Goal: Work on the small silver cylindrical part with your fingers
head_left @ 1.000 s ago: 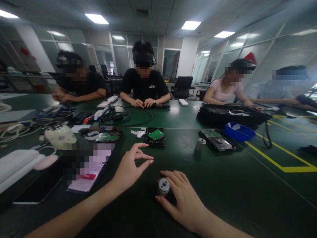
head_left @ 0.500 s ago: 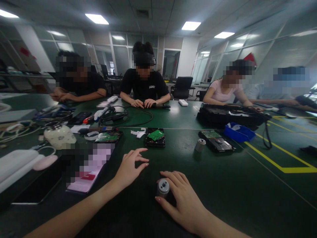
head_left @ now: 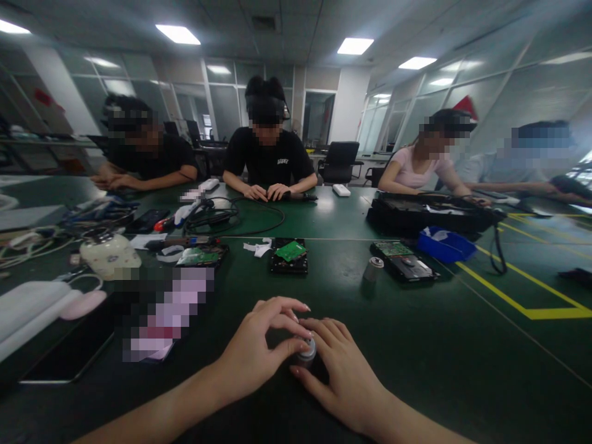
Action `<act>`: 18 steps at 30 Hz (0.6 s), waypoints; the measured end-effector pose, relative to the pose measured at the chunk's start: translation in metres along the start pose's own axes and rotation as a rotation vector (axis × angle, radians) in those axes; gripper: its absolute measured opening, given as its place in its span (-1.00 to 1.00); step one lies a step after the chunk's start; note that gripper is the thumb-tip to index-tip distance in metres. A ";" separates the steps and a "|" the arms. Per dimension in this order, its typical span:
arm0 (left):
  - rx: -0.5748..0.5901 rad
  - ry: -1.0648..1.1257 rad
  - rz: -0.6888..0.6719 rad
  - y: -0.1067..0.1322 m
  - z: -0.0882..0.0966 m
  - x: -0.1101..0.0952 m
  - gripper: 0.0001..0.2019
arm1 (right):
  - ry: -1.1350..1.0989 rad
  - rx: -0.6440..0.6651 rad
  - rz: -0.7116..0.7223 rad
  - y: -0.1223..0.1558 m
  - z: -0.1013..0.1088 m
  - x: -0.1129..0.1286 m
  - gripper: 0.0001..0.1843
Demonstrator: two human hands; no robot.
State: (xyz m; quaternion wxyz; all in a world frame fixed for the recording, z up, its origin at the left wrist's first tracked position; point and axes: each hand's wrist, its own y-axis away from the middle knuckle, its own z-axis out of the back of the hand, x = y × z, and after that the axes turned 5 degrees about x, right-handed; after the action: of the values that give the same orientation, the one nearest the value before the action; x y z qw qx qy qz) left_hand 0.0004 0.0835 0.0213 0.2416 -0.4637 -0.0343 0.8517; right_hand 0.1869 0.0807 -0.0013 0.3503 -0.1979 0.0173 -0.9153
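Note:
A small silver cylinder, like a little motor [head_left: 307,353], stands on the dark green table [head_left: 416,345] close in front of me. My right hand [head_left: 345,370] wraps around its right side and grips it. My left hand [head_left: 259,351] has come over its top from the left, thumb and fingers curled onto it, so most of the cylinder is hidden.
A phone [head_left: 69,354] and a blurred booklet [head_left: 161,314] lie at my left. Farther out lie an opened hard drive [head_left: 289,256], another drive [head_left: 403,262], a second silver cylinder [head_left: 372,269] and a blue tray [head_left: 445,245]. Several people sit across the table.
My left hand moved right and down from the open table onto the top of the cylinder. My right hand stayed around the cylinder.

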 end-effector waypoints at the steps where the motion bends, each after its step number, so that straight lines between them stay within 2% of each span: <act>1: 0.002 0.005 0.007 0.000 0.000 0.001 -0.86 | -0.001 -0.001 0.002 0.000 0.000 0.000 -0.59; 5: 0.036 0.034 0.031 -0.001 -0.001 0.000 -0.85 | -0.024 -0.007 0.006 0.000 0.000 0.000 -0.61; 10: 0.120 0.056 0.042 -0.002 0.003 -0.003 -0.71 | -0.024 -0.008 0.011 0.000 -0.001 -0.001 -0.64; 13: 0.076 0.033 0.078 -0.005 0.009 -0.004 -0.74 | -0.037 0.002 -0.007 0.000 -0.001 -0.001 -0.66; 18: -0.009 -0.062 0.072 -0.008 0.017 -0.005 -0.55 | -0.053 0.019 -0.020 0.000 0.002 0.000 -0.66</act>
State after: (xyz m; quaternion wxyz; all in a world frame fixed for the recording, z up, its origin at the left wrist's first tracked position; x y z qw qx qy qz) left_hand -0.0083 0.0909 0.0371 0.2075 -0.4390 -0.0291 0.8737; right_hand 0.1874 0.0805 0.0005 0.3435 -0.2188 -0.0027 -0.9133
